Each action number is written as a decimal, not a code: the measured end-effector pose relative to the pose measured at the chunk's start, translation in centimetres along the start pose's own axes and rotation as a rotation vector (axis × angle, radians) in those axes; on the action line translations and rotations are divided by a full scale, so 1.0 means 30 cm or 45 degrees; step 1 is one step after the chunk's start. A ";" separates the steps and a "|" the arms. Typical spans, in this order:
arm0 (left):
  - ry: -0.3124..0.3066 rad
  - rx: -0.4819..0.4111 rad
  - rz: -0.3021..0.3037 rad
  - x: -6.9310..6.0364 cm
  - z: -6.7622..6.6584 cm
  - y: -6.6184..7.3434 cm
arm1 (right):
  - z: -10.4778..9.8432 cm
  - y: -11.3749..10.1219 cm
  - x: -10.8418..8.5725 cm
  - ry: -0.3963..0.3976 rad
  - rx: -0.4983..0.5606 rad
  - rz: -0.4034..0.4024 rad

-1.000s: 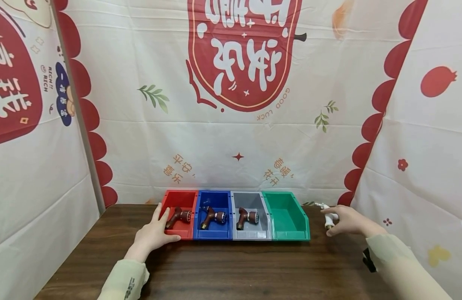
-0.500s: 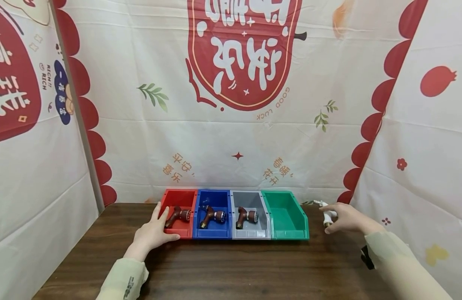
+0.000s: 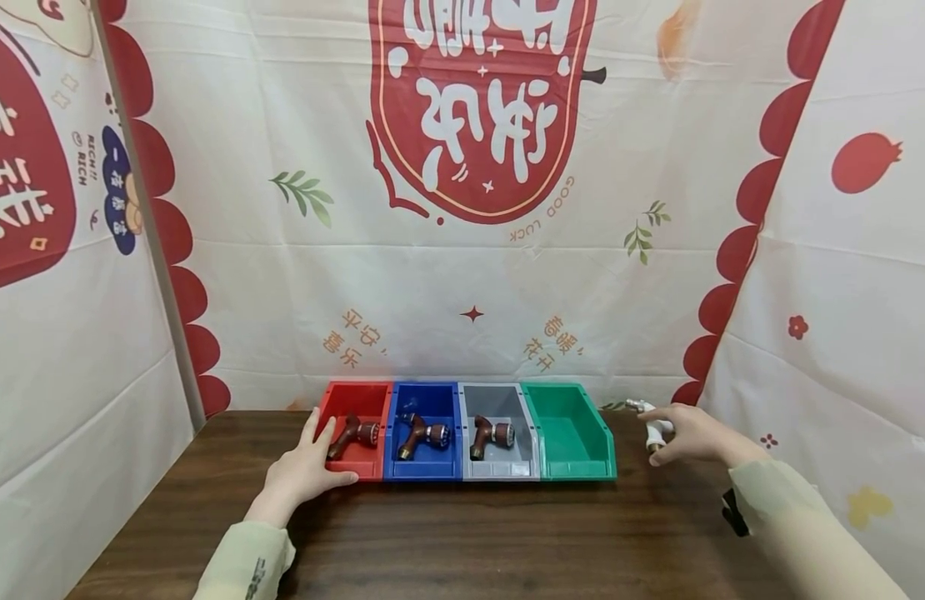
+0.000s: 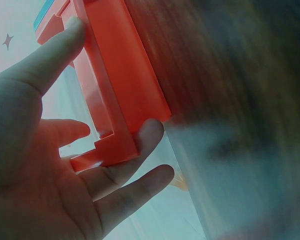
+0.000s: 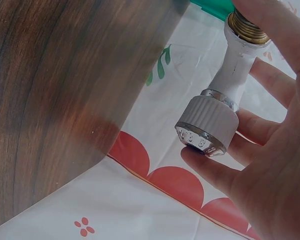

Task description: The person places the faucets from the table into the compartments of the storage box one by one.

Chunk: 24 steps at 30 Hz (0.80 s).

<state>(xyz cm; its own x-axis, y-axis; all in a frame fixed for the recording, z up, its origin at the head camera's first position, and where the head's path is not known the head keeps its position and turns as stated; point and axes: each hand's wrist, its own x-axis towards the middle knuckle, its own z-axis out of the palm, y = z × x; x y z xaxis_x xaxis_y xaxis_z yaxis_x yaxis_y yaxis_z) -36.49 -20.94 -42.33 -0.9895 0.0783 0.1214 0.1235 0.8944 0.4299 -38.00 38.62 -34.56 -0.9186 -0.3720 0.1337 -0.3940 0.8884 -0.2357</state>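
My left hand [image 3: 301,471] grips the left side of the red bin [image 3: 361,396], its thumb at the front lip and its other fingers about the side wall. The left wrist view shows the fingers spread around the red wall [image 4: 102,95]. A brown tap [image 3: 346,439] lies in that bin. At the right, my right hand [image 3: 691,437] holds a white tap [image 3: 657,431] above the table. In the right wrist view, my thumb is by the brass thread [image 5: 245,27] and my fingers are behind the ribbed handle [image 5: 207,117].
Joined to the red bin in a row are a blue bin [image 3: 425,396] and a grey bin [image 3: 488,398], each with a brown tap inside. A green bin [image 3: 571,417] ends the row and has nothing in it. Printed cloth [image 3: 432,275] hangs behind the dark wooden table [image 3: 462,533].
The right hand with the white tap has shifted very slightly up and left. The left hand stays at the red bin, and the bins remain in place.
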 end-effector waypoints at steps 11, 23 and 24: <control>0.013 0.001 0.004 0.009 0.010 -0.014 | -0.006 -0.009 0.019 -0.018 0.001 0.031; 0.014 -0.005 0.015 0.009 0.013 -0.013 | -0.009 -0.022 0.020 -0.039 0.009 0.037; 0.015 -0.004 0.015 0.009 0.014 -0.014 | -0.009 -0.024 0.021 -0.036 0.008 0.031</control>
<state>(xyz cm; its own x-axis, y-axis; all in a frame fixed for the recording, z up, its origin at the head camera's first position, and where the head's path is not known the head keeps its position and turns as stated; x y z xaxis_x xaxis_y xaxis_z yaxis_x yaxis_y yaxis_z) -36.84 -21.11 -42.85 -0.9870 0.0837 0.1368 0.1355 0.8920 0.4312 -38.29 37.84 -34.04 -0.9285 -0.3576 0.1004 -0.3714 0.8957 -0.2447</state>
